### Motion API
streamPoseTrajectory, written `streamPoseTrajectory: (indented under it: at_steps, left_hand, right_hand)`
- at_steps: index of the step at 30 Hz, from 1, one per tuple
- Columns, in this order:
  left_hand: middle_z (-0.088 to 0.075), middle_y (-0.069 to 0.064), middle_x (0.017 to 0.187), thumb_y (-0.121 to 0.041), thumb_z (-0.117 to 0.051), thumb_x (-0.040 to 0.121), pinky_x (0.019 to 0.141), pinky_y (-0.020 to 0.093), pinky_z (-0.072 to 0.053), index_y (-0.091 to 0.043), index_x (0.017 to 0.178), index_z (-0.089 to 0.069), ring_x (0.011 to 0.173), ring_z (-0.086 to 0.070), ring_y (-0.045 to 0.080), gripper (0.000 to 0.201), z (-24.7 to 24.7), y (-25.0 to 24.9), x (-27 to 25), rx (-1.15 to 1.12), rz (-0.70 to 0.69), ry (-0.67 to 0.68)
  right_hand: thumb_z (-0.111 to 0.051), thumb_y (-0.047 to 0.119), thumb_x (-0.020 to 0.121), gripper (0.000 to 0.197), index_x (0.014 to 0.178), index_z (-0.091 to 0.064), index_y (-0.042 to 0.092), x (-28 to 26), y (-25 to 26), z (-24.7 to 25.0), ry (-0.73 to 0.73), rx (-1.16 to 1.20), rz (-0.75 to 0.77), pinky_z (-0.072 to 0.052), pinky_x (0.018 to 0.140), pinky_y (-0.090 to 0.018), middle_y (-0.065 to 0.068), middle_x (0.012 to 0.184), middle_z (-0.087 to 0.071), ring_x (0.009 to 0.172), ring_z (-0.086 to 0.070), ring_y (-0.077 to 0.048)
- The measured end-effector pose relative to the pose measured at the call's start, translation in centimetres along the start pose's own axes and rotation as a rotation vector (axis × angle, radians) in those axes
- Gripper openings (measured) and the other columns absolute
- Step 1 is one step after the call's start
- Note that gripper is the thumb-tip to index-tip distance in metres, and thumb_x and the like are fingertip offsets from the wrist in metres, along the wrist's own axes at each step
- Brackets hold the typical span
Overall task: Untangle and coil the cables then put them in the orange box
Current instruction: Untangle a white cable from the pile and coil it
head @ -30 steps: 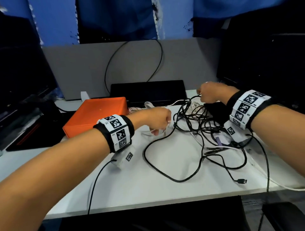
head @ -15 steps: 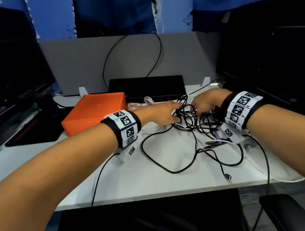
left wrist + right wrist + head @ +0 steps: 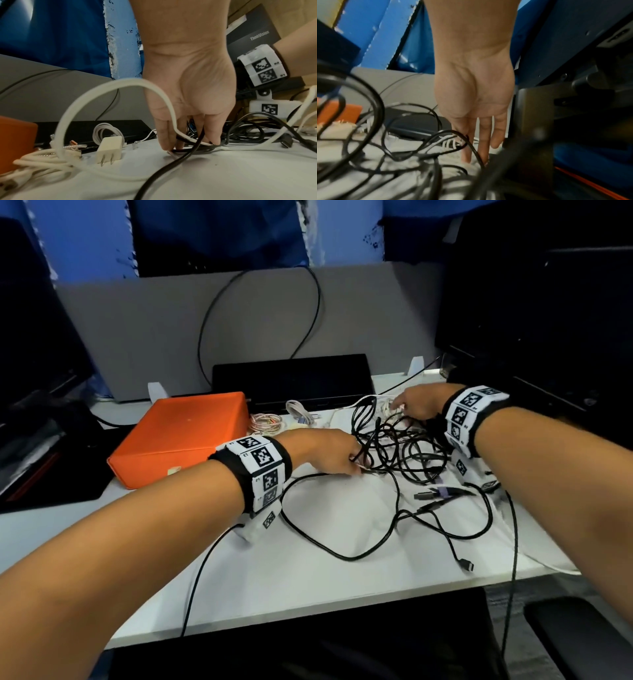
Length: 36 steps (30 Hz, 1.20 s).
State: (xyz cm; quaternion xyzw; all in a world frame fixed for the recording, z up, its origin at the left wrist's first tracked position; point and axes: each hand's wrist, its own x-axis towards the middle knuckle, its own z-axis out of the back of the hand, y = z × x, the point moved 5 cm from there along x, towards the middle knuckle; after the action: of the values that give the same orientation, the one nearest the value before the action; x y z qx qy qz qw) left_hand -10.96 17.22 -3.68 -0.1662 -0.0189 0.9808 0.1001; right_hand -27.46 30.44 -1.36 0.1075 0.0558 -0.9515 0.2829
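Two hands were in the cable pile when I looked through the head camera. The tangle of black cables [image 3: 397, 453] lay on the white desk [image 3: 308, 583], to the right of the orange box [image 3: 185, 436], which was closed. My left hand [image 3: 325, 451] was at the side of the tangle nearest the box; my right hand [image 3: 416, 405] was at its far side, on some white cables [image 3: 387, 409].

In the left wrist camera, the fingers [image 3: 164, 136] of the left hand curled down around a black cable [image 3: 173, 161], and a flat white cable [image 3: 106, 86] arched across the hand. A white charger plug [image 3: 109, 150] stood beside it, toward the box.

In the right wrist camera, the fingers [image 3: 483, 136] of the right hand reached down almost straight into the cables, holding nothing that I could see.

I judged the cables light, soft and springy, likely to snag. I would take one near a free connector [image 3: 467, 565], on the desk far from the box.
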Motion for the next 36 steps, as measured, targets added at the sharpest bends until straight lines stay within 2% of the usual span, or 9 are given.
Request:
streamPoseTrajectory:
  at_steps: [6,9,12,18,25,27,29,32,36]
  left_hand:
    - [-0.068,0.0,0.124,-0.038,-0.06,0.1,0.103,0.041,-0.049,-0.023,0.133,-0.065,0.111,-0.061,0.023,0.036,-0.3,0.5,0.5,-0.01,-0.016,0.02]
    - [-0.068,-0.001,0.125,-0.036,-0.061,0.1,0.103,0.038,-0.048,-0.025,0.134,-0.065,0.113,-0.061,0.022,0.036,-0.3,0.5,0.4,-0.024,-0.036,0.009]
    - [-0.067,-0.002,0.127,-0.034,-0.061,0.101,0.102,0.034,-0.047,-0.029,0.135,-0.065,0.113,-0.06,0.02,0.035,-0.4,0.6,0.5,-0.041,-0.06,0.001]
    - [-0.072,0.001,0.117,-0.03,-0.06,0.101,0.098,0.039,-0.052,-0.019,0.123,-0.07,0.106,-0.065,0.022,0.027,-0.5,0.4,1.8,-0.058,-0.076,-0.068]
    - [-0.071,-0.001,0.121,-0.047,-0.075,0.088,0.093,0.034,-0.052,-0.021,0.125,-0.069,0.104,-0.066,0.021,0.045,2.3,-0.8,0.6,-0.061,-0.131,-0.195]
    - [-0.072,-0.003,0.122,-0.059,-0.071,0.087,0.086,0.03,-0.053,-0.023,0.122,-0.07,0.09,-0.068,0.015,0.049,5.3,0.2,-2.0,-0.091,-0.05,-0.336]
    - [-0.076,-0.002,0.094,-0.062,-0.063,0.091,0.074,0.035,-0.056,-0.023,0.095,-0.072,0.069,-0.065,0.014,0.04,8.9,2.2,-5.7,-0.226,0.127,-0.732]
    - [-0.068,-0.006,0.097,-0.06,-0.064,0.089,0.081,0.035,-0.051,-0.024,0.1,-0.062,0.087,-0.063,0.013,0.038,11.7,4.8,-11.6,-0.482,0.207,-1.324]
    - [-0.073,-0.006,0.094,-0.046,-0.073,0.088,0.076,0.03,-0.05,-0.023,0.107,-0.065,0.085,-0.069,0.012,0.031,10.1,5.4,-13.2,-0.784,0.14,-1.076]
  right_hand:
    - [-0.053,0.051,0.103,0.057,0.141,-0.053,0.008,0.2,0.4,-1.0,0.058,-0.093,-0.056,-0.037,0.11,-0.037,-0.014,0.15,-0.051,0.134,-0.051,-0.03]
    - [-0.057,0.047,0.096,0.043,0.114,-0.066,0.01,0.8,0.9,-1.4,0.132,-0.05,-0.072,-0.05,0.095,-0.034,-0.012,0.125,-0.066,0.106,-0.065,-0.029]
    - [-0.054,0.03,0.091,0.025,0.077,-0.057,0.01,0.5,1.5,-0.8,0.159,0.129,-0.098,-0.045,0.058,-0.026,-0.008,0.073,-0.06,0.055,-0.054,-0.021]
    - [-0.058,0.044,0.094,0.045,0.12,-0.069,0.009,0.2,0.8,6.2,-0.416,0.233,-0.208,-0.053,0.094,-0.042,-0.019,0.122,-0.068,0.111,-0.065,-0.039]
    - [-0.064,0.035,0.094,0.03,0.071,-0.058,0.017,-4.9,4.0,14.5,-0.849,0.554,-0.033,-0.048,0.074,-0.033,-0.004,0.085,-0.065,0.087,-0.064,-0.029]
    - [-0.067,0.032,0.092,0.021,0.078,-0.066,0.016,-6.7,5.4,15.8,-0.829,0.521,0.039,-0.047,0.074,-0.03,-0.004,0.084,-0.066,0.088,-0.065,-0.026]
    - [-0.069,0.033,0.092,0.024,0.085,-0.071,0.01,-8.6,7.1,16.2,-0.733,0.494,0.114,-0.045,0.069,-0.03,-0.008,0.08,-0.068,0.082,-0.065,-0.024]
    - [-0.068,0.042,0.09,0.033,0.08,-0.072,0.011,-11.1,10.0,16.0,-0.643,0.481,0.216,-0.049,0.064,-0.031,-0.008,0.068,-0.07,0.065,-0.063,-0.02]
    - [-0.061,0.049,0.097,0.045,0.076,-0.076,0.013,-15.0,13.7,15.3,-0.637,0.575,0.355,-0.049,0.053,-0.019,0.003,0.058,-0.069,0.054,-0.066,-0.013]
